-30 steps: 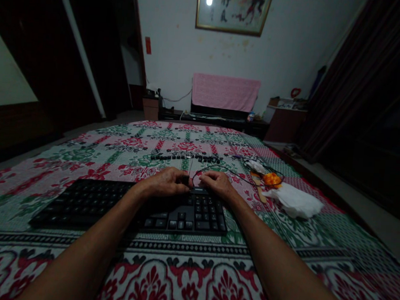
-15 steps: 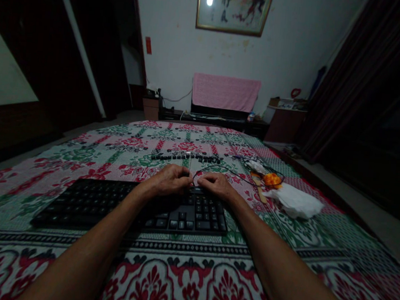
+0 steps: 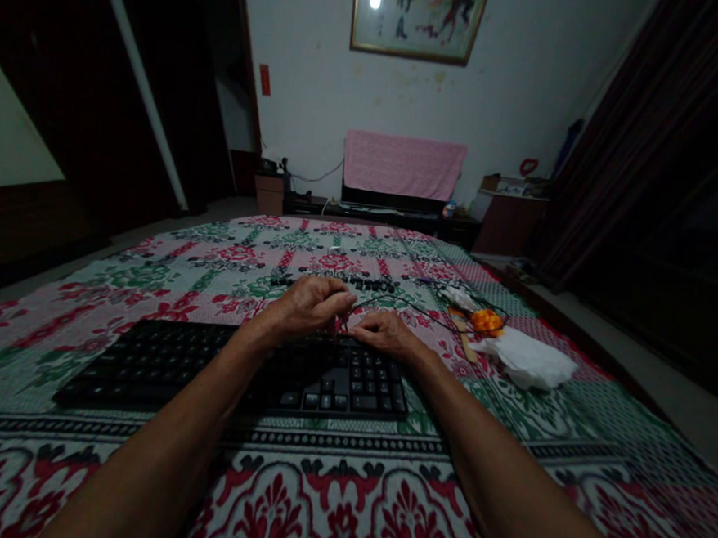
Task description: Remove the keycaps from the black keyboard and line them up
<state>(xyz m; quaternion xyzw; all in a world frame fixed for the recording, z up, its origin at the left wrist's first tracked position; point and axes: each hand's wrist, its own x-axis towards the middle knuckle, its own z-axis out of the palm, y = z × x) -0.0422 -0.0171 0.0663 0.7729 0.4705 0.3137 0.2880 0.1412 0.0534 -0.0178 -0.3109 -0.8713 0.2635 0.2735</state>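
Note:
A black keyboard (image 3: 161,363) lies across the patterned cloth in front of me. Over its far edge, right of the middle, my left hand (image 3: 314,307) is raised with thumb and fingers pinched together. Something thin may be under those fingertips, but it is too dark and small to name. My right hand (image 3: 385,334) rests by the keyboard's far right edge, fingertips pressed together close to the left ones; what they hold, if anything, is hidden. Beyond the hands stands a row of small black keycaps (image 3: 375,286), partly covered by my left hand. A black cable (image 3: 414,306) runs rightward from behind the hands.
To the right lie crumpled white tissue (image 3: 528,359), an orange bundle (image 3: 486,321), a flat wooden strip (image 3: 463,335) and a smaller white wad (image 3: 457,297). The floral cloth (image 3: 167,280) spreads underneath. A pink towel (image 3: 403,164) drapes over a dark screen by the far wall.
My left hand has risen and turned slightly, its fingertips lifting off the keyboard's far edge. My right fingertips have shifted a little to the left and down. The keyboard stays in place.

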